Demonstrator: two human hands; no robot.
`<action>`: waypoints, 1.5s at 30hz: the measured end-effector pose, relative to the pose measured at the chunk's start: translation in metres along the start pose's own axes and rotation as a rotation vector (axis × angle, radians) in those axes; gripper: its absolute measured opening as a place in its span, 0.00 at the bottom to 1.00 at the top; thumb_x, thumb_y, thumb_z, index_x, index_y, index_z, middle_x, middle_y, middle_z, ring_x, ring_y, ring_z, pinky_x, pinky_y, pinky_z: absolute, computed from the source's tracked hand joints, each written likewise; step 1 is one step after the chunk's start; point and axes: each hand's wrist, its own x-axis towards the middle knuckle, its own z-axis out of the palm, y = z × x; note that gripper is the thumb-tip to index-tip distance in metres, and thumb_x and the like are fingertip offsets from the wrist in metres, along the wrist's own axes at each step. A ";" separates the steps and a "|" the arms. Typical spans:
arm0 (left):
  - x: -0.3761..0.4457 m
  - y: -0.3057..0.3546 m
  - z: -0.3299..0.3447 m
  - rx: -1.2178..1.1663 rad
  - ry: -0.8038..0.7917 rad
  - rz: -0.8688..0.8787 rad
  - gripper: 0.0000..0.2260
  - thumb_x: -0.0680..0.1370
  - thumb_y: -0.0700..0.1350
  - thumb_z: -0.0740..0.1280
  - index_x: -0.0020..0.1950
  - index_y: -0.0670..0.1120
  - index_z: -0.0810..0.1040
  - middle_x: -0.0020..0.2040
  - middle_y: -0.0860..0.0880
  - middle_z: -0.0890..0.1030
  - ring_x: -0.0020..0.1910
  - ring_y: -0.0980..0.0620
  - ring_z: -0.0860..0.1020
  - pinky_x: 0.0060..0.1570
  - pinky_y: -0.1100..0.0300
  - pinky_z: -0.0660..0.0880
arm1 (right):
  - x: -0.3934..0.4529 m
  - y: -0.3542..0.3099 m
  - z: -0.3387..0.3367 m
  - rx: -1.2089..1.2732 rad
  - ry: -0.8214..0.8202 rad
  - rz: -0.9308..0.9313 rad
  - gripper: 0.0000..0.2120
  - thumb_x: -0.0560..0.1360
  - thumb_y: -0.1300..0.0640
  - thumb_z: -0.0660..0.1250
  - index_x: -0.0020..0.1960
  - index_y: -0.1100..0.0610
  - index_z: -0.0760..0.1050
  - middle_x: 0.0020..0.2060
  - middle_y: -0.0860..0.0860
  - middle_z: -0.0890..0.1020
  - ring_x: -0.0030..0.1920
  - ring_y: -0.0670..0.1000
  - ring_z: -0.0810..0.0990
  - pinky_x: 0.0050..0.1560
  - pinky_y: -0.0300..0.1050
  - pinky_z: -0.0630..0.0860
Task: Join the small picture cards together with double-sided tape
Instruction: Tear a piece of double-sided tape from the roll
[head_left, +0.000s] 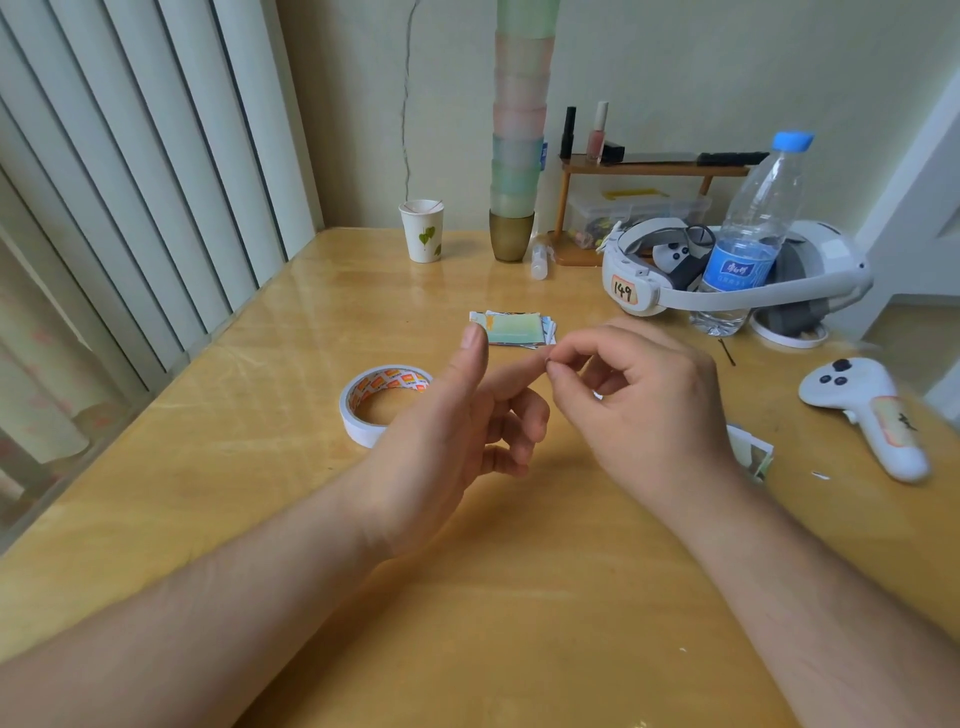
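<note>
While your right hand (641, 395) pinches something tiny at your loosely spread left hand's (467, 415) fingertip, beyond the tape roll (382, 402), the card stack (514, 328) lies farther back; that scrap could stick to skin.

Soft, even daylight; glare on the table (332, 291); edges bend and blur.
</note>
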 end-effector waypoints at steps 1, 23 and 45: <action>0.000 -0.001 0.000 0.020 -0.009 0.010 0.36 0.78 0.70 0.44 0.74 0.56 0.77 0.44 0.49 0.73 0.42 0.50 0.69 0.51 0.53 0.69 | 0.000 -0.001 0.000 0.013 -0.002 0.009 0.04 0.73 0.62 0.75 0.43 0.54 0.84 0.36 0.46 0.80 0.34 0.49 0.79 0.37 0.48 0.77; -0.010 0.000 -0.001 0.600 0.097 0.141 0.22 0.79 0.70 0.50 0.57 0.55 0.71 0.47 0.52 0.80 0.46 0.45 0.76 0.55 0.43 0.76 | -0.002 -0.001 0.006 0.380 -0.168 0.491 0.05 0.78 0.57 0.73 0.44 0.50 0.85 0.37 0.48 0.87 0.40 0.50 0.86 0.50 0.57 0.84; 0.001 -0.001 0.000 -0.113 0.027 0.042 0.34 0.80 0.67 0.47 0.71 0.51 0.81 0.40 0.47 0.76 0.41 0.48 0.72 0.52 0.51 0.71 | -0.002 -0.004 0.005 0.453 -0.177 0.385 0.05 0.77 0.53 0.66 0.42 0.50 0.77 0.34 0.47 0.79 0.38 0.59 0.77 0.42 0.58 0.78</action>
